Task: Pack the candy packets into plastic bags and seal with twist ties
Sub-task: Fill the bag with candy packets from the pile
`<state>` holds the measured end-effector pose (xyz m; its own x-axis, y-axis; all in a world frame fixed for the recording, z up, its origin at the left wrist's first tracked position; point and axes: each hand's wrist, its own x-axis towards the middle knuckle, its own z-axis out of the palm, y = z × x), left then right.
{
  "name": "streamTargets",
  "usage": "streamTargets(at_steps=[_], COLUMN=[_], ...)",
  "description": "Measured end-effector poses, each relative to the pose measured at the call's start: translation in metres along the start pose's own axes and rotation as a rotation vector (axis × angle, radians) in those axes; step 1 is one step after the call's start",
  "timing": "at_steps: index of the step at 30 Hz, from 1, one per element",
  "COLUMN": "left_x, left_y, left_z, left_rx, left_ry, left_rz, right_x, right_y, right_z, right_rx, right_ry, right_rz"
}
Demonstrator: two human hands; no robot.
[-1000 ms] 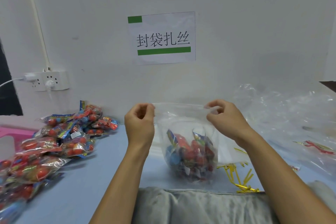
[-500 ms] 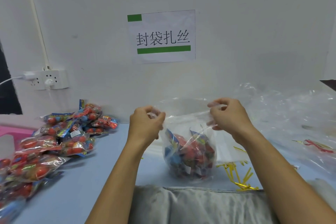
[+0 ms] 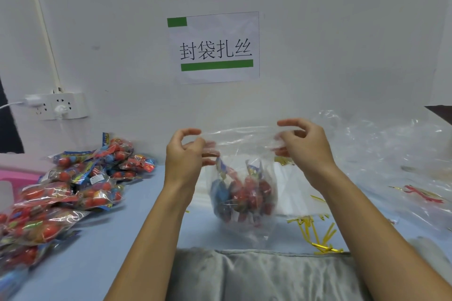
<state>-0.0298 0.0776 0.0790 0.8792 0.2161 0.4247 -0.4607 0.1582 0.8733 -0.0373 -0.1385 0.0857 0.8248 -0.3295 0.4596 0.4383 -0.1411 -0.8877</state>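
Note:
A clear plastic bag point(image 3: 244, 151) hangs between my hands above the blue table, with several red and blue candy packets point(image 3: 242, 195) in its bottom. My left hand point(image 3: 183, 156) pinches the bag's top left edge between thumb and curled fingers. My right hand point(image 3: 305, 144) pinches the top right edge the same way. The bag's mouth is stretched flat between them. Gold twist ties point(image 3: 318, 234) lie on the table to the right of the bag.
A heap of loose candy packets point(image 3: 73, 183) covers the table's left side. Crumpled clear plastic bags point(image 3: 391, 154) pile up at the right. A white power strip point(image 3: 58, 105) and a paper sign point(image 3: 215, 49) hang on the wall. Grey cloth point(image 3: 256, 273) lies at the near edge.
Both hands lifted the bag's top edge slightly and regripped it; the fingers have loosened and spread a little, and the mouth is drawn flatter between them.

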Motion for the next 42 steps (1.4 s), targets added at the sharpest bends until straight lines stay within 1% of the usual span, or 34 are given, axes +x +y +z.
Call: streamTargets(at_steps=[2, 3, 5, 7, 9, 11, 14, 16, 18, 21, 24, 26, 28, 30, 31, 32, 34, 35, 36, 37, 39, 42], left_x=[-0.005, -0.006, -0.007, -0.007, -0.007, -0.009, -0.012, -0.014, -0.016, -0.018, -0.018, -0.016, -0.011, -0.004, -0.002, -0.001, -0.003, -0.006, -0.008, -0.010, -0.013, -0.013], left_y=[-0.003, -0.005, -0.005, -0.004, -0.005, -0.005, -0.005, -0.003, -0.002, -0.001, -0.001, -0.002, -0.003, -0.008, -0.010, -0.014, -0.022, -0.027, -0.032, -0.036, -0.042, -0.049], left_z=[0.002, 0.003, 0.005, 0.005, 0.005, 0.006, 0.007, 0.007, 0.008, 0.009, 0.008, 0.006, 0.003, -0.007, -0.013, -0.021, -0.033, -0.035, -0.035, -0.032, -0.027, -0.023], left_rx=[0.052, 0.104, 0.227, 0.295, 0.314, 0.324, 0.310, 0.258, 0.191, 0.150, 0.139, 0.074, 0.049, 0.157, 0.264, 0.417, 0.733, 0.811, 0.817, 0.792, 0.763, 0.781], left_ry=[-0.034, -0.048, -0.063, -0.079, -0.108, -0.141, -0.210, -0.263, -0.314, -0.400, -0.455, -0.435, -0.326, -0.227, -0.239, -0.316, -0.611, -0.757, -0.854, -0.897, -0.880, -0.844], left_rz=[-0.045, -0.035, 0.036, 0.099, 0.123, 0.136, 0.159, 0.190, 0.201, 0.188, 0.174, 0.132, 0.039, -0.082, -0.149, -0.208, -0.296, -0.346, -0.392, -0.414, -0.380, -0.313], right_x=[-0.002, -0.004, -0.009, -0.013, -0.018, -0.024, -0.029, -0.030, -0.032, -0.036, -0.040, -0.041, -0.039, -0.036, -0.035, -0.034, -0.034, -0.034, -0.034, -0.034, -0.033, -0.028], right_y=[0.002, 0.002, -0.005, -0.018, -0.028, -0.033, -0.032, -0.028, -0.024, -0.021, -0.017, -0.011, -0.004, 0.000, 0.001, 0.002, 0.004, 0.006, 0.007, 0.007, 0.008, 0.005], right_z=[-0.001, -0.001, 0.001, 0.006, 0.012, 0.018, 0.025, 0.028, 0.029, 0.029, 0.034, 0.038, 0.041, 0.042, 0.042, 0.042, 0.042, 0.042, 0.041, 0.040, 0.037, 0.031], right_rx=[-0.156, -0.223, -0.295, -0.324, -0.346, -0.406, -0.633, -0.800, -0.915, -0.946, -0.973, -1.026, -1.055, -1.057, -1.055, -1.045, -1.009, -1.000, -0.995, -0.991, -0.971, -0.875], right_ry=[-0.012, -0.011, 0.031, 0.054, -0.027, -0.168, -0.344, -0.458, -0.539, -0.617, -0.652, -0.627, -0.599, -0.590, -0.570, -0.540, -0.478, -0.452, -0.430, -0.416, -0.425, -0.565], right_rz=[-0.011, -0.053, -0.224, -0.418, -0.520, -0.534, -0.486, -0.379, -0.290, -0.177, -0.070, -0.064, -0.047, -0.016, -0.007, -0.002, -0.004, -0.004, -0.006, -0.004, 0.000, 0.037])
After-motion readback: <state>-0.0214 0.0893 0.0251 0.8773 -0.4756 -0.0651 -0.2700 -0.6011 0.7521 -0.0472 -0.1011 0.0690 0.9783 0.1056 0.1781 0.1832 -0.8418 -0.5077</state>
